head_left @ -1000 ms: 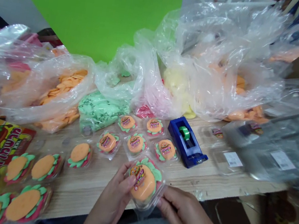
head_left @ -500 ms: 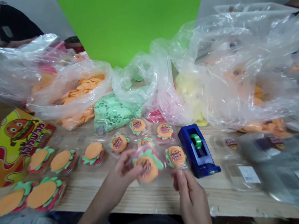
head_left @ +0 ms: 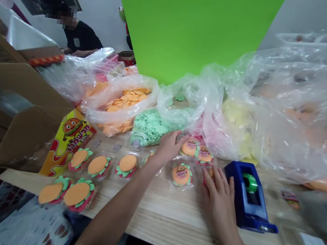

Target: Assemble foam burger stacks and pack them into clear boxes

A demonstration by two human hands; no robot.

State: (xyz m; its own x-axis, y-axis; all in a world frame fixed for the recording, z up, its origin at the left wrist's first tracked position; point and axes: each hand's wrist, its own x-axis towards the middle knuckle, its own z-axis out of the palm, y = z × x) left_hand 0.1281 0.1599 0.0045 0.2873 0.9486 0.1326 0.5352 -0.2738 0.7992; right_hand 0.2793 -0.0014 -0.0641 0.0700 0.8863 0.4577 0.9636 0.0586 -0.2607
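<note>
My left hand (head_left: pixel 169 147) reaches to the back of the group, fingers stretched out against the left side of a clear-packed toy-like burger (head_left: pixel 189 147) with a printed label. My right hand (head_left: pixel 220 195) lies with fingers spread over another pack, mostly hidden beneath it, just left of the blue tape dispenser (head_left: pixel 246 200). Between my hands sits a labelled burger pack (head_left: pixel 182 176). Touching the back pack is a second labelled one (head_left: pixel 204 154). A further pack (head_left: pixel 149 156) is partly covered by my left wrist.
Several unlabelled burger packs (head_left: pixel 99 166) stand at the left, near a yellow printed card (head_left: pixel 69 136) and a cardboard box (head_left: pixel 34 131). Plastic bags of orange (head_left: pixel 128 100), green (head_left: pixel 154 123) and yellow pieces line the back. A person (head_left: pixel 80 37) works beyond. Clear packaging (head_left: pixel 296 243) lies right.
The burger pack that was in my left hand is now out of it. My left hand has moved to the back packs; my right hand has flattened over one. The view has swung left.
</note>
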